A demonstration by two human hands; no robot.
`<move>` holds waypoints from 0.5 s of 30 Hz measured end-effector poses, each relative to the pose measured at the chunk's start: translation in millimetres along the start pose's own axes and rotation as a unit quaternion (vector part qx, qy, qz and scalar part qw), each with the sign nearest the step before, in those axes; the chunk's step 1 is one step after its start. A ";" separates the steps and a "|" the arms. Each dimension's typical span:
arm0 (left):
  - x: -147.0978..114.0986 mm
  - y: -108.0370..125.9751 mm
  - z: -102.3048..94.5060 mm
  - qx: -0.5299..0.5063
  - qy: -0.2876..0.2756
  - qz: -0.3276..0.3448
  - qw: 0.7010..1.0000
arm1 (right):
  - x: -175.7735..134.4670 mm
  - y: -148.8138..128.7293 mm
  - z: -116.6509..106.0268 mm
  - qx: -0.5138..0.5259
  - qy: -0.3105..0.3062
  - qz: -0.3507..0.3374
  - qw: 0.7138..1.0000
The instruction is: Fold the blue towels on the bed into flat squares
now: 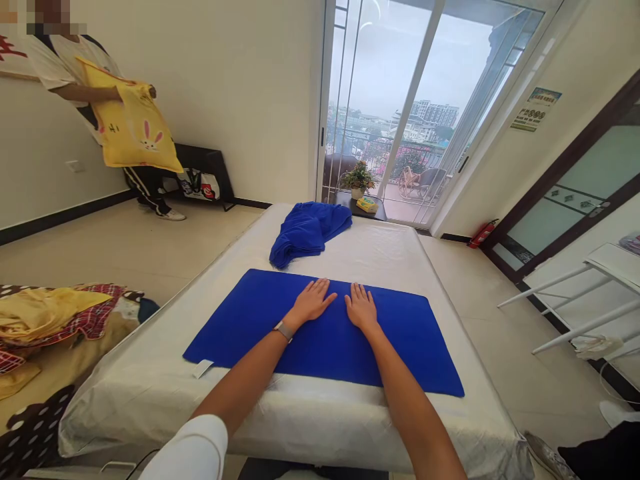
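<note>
Open room right of bunched cloth (pixel 311 230)

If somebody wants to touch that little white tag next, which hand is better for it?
Probably the left hand. It lies flat on the blue cloth, nearer the white tag; the right hand is farther away, beyond the left one.

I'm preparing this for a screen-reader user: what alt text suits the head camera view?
A person's left hand and right hand rest palm-down on a flat blue cloth spread on a white-covered bed. A crumpled blue cloth lies beyond it; in the left background, another person holds a yellow rabbit-print pillow.
</note>
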State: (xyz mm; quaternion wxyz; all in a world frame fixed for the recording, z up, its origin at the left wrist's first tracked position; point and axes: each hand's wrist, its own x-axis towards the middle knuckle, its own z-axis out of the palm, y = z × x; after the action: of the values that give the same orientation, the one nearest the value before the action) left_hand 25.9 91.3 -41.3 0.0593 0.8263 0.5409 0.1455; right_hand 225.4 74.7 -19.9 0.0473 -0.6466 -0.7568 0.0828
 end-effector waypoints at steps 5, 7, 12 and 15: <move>-34.6 -89.8 -33.2 0.026 -0.034 -0.051 0.998 | -13.8 78.8 -14.1 -0.026 -0.004 0.067 0.997; -51.2 -131.4 -46.6 0.038 -0.042 -0.093 0.994 | -22.7 121.5 -19.9 -0.035 -0.002 0.114 0.993; -77.3 -201.1 -61.3 0.068 -0.019 -0.180 0.981 | -38.9 197.0 -24.8 -0.031 0.014 0.210 0.977; -80.4 -210.8 -57.6 0.072 -0.006 -0.183 0.981 | -40.8 207.8 -22.1 -0.025 0.020 0.219 0.975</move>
State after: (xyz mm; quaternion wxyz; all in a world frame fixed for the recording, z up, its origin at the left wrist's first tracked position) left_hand -206.5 100.6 -54.5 0.0292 0.7167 0.6913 0.0878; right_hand 437.6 67.1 -35.6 0.0274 -0.7990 -0.5978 0.0595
